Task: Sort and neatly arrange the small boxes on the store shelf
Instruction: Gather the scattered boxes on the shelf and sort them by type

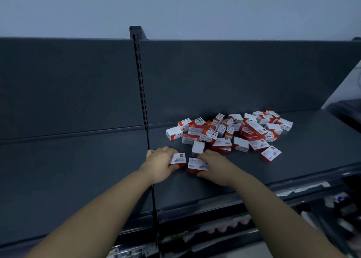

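A loose heap of several small red-and-white boxes (232, 130) lies on the dark grey shelf (97, 169), right of its middle. In front of the heap, my left hand (159, 163) grips one red-and-white box (178, 159) from its left side. Beside it my right hand (214, 165) holds a second box (196, 165) marked 24/6, fingers curled over its right end. The two held boxes sit side by side on the shelf, almost touching. Just behind them another white box (198, 148) stands on end.
A slotted black upright (141, 85) runs down the shelf's back panel and a seam continues to the front edge. The shelf's left half is bare. Lower shelves with blurred goods (340, 205) show at the bottom right.
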A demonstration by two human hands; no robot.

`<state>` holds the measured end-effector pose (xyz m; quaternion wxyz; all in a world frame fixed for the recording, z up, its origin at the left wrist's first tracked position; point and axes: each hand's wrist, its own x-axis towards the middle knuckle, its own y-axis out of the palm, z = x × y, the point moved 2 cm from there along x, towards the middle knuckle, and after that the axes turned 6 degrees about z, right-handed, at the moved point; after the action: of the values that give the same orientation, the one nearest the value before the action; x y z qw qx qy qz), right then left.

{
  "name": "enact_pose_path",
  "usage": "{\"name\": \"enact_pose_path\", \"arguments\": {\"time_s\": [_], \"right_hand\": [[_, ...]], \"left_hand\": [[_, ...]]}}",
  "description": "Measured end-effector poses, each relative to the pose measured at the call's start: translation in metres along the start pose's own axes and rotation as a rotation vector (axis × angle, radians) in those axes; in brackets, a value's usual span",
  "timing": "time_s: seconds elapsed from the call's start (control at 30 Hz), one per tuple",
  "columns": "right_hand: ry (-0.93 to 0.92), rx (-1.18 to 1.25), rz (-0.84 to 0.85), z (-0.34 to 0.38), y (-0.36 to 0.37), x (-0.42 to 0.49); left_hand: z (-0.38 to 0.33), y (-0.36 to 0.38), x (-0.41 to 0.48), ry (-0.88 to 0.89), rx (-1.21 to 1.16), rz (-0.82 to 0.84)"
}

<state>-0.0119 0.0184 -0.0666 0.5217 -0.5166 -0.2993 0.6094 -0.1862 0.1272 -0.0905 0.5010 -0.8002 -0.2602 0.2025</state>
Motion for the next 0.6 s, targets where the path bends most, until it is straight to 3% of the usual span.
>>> {"name": "enact_pose_path", "arguments": {"time_s": [0.23, 0.43, 0.6], "right_hand": [[0.003, -0.057, -0.050, 0.000, -0.002, 0.002], [-0.063, -0.128, -0.074, 0.015, -0.014, 0.013], [-0.182, -0.049, -0.103, 0.046, -0.006, 0.032]], "left_hand": [[0.004, -0.006, -0.010, -0.011, 0.072, -0.048], [0.017, -0.022, -0.044, -0.156, 0.112, -0.074], [0.031, -0.032, -0.078, -0.301, 0.100, -0.139]]}}
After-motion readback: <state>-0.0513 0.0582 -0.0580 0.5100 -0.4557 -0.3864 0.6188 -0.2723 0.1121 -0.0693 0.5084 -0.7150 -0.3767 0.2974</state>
